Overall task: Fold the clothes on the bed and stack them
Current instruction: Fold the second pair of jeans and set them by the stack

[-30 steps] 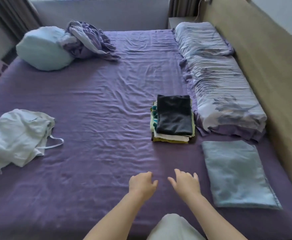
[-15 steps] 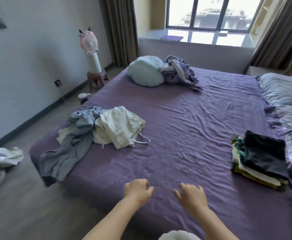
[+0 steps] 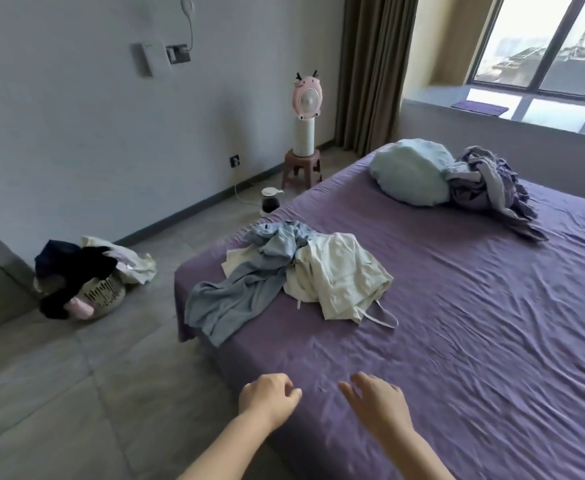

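While your left hand (image 3: 267,400) is hovering with fingers loosely curled and your right hand (image 3: 376,403) with fingers spread, both are holding nothing above the bed (image 3: 474,341) at its near edge. The grey-blue garment (image 3: 239,292) and white garment (image 3: 336,275) are lying crumpled by the bed's left corner, the grey-blue one draping over the edge, with bare purple sheet stretching between them and your hands.

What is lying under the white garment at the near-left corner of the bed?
The white garment overlaps a crumpled light blue garment and a cream piece, all on the purple sheet. Anything else beneath the white fabric is covered.
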A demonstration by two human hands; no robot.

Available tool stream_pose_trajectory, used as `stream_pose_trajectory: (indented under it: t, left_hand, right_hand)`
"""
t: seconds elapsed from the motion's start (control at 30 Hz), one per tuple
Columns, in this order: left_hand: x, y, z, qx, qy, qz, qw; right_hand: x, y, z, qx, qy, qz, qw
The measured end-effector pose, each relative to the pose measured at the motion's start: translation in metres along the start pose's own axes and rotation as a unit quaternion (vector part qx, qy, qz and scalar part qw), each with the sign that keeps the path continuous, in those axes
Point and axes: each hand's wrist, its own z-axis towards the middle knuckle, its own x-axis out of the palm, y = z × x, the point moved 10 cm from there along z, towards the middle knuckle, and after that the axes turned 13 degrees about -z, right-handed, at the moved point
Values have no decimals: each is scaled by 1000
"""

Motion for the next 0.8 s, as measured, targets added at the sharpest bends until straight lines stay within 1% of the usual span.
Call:
stream_pose_trajectory:
  t: [0.2,0.37,0.47,0.6,0.8]
  left_hand:
    - [-28,2,50,-42,-10,-24,999]
    - [-41,0,105,-69,-20,-97,993]
    - [-40,-4,129,-78,-11,-135,988]
    - [-46,-6,167,-80,-3,-151,985]
    - [-65,-5,261,-72,38,-169,982]
  right_hand:
    - [-1,3,65,-12,32,39,999]
    - [-9,-5,122,-20,38,36,998]
    - [-13,-2,149,-27,46,22,998]
    - [-22,12,189,-30,40,9,999]
    - [-37,46,276,-28,31,25,999]
